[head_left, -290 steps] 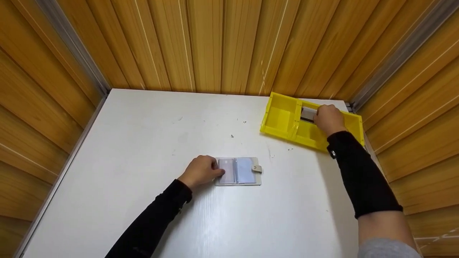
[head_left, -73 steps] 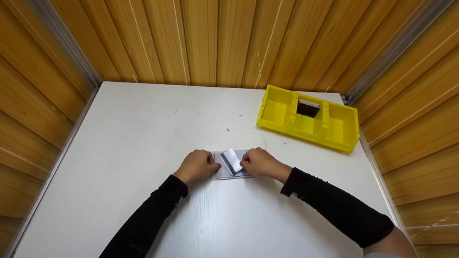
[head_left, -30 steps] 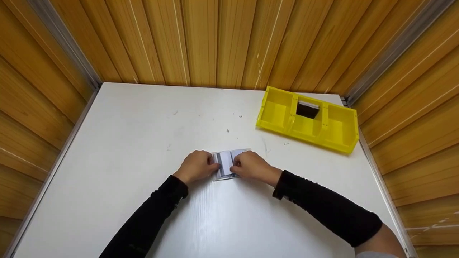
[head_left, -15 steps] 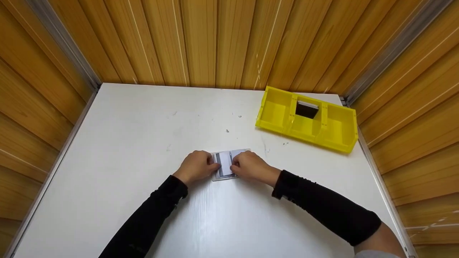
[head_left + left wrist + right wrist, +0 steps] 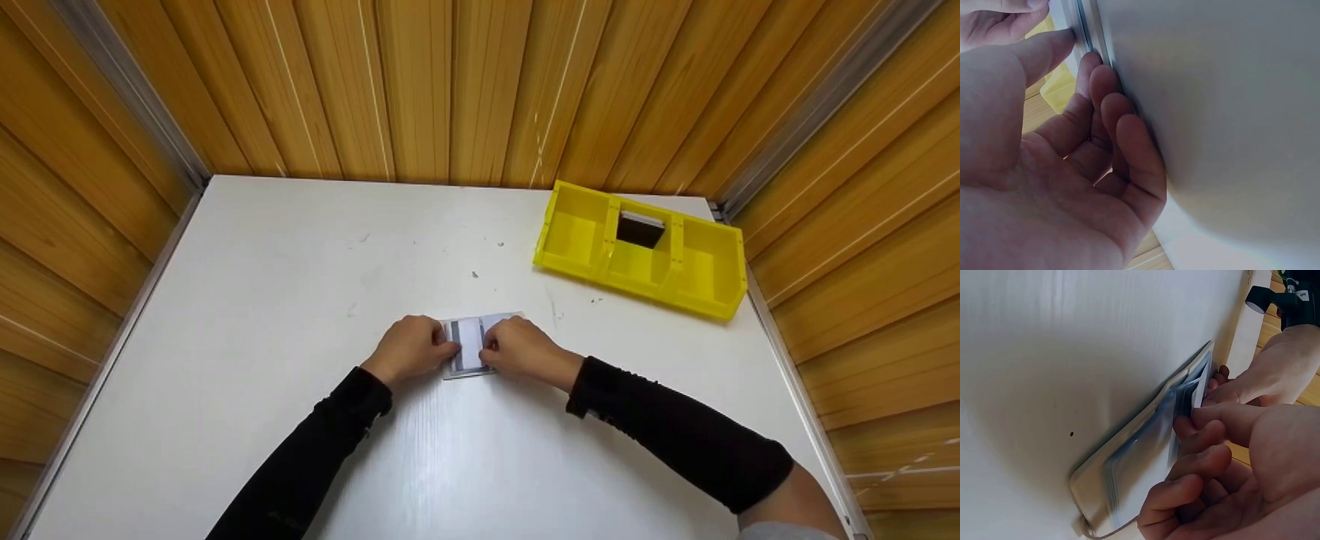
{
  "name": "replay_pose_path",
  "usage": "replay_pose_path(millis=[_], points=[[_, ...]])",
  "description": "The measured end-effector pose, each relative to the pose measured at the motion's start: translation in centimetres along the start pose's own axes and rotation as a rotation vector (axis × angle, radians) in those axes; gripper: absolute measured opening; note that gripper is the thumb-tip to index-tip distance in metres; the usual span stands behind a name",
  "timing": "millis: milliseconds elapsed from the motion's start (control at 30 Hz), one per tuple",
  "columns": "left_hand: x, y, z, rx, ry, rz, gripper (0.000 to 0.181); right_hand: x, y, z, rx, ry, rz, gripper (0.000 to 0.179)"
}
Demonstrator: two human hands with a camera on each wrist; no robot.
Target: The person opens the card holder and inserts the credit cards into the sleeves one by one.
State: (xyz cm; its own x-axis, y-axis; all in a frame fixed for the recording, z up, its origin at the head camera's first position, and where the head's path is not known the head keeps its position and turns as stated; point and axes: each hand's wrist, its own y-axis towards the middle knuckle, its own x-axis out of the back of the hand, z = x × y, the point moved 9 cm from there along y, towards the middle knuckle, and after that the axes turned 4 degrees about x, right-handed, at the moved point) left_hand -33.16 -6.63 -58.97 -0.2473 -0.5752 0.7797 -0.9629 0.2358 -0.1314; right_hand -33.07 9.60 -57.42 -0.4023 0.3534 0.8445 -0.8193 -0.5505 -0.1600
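Observation:
A card holder lies spread open on the white table, its clear sleeves facing up. My left hand pinches its left edge, thumb on top and fingertips along the edge, as the left wrist view shows. Over the left sleeve lies a white card with a dark stripe near its left side. My right hand pinches that card's right edge between thumb and index finger, covering much of the right page. In the right wrist view the stacked sleeves show beside the curled fingers; how far the card sits inside a sleeve is unclear.
A yellow three-compartment bin stands at the table's back right. Its middle compartment holds a stack of cards leaning on the back wall. Wood-patterned panels enclose the back and sides of the white table.
My right hand has come from the bin's middle compartment to the holder with a card. The card, tilted earlier, now lies straight over the left sleeve. My left hand keeps the holder's left edge.

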Motion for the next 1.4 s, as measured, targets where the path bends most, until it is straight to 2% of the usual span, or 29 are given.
replay_pose_path(millis=[533, 1033, 1400], points=[[-0.1, -0.1, 0.1, 0.036, -0.007, 0.007, 0.039, 0.0, -0.1, 0.8, 0.060, 0.011, 0.002, 0.019], [0.0, -0.1, 0.0, 0.034, -0.006, 0.001, 0.038, -0.2, 0.0, 0.8, 0.057, -0.014, 0.006, 0.021], [0.1, -0.1, -0.2, 0.003, 0.012, -0.003, 0.034, -0.4, -0.2, 1.4, 0.129, -0.014, 0.002, 0.018]])
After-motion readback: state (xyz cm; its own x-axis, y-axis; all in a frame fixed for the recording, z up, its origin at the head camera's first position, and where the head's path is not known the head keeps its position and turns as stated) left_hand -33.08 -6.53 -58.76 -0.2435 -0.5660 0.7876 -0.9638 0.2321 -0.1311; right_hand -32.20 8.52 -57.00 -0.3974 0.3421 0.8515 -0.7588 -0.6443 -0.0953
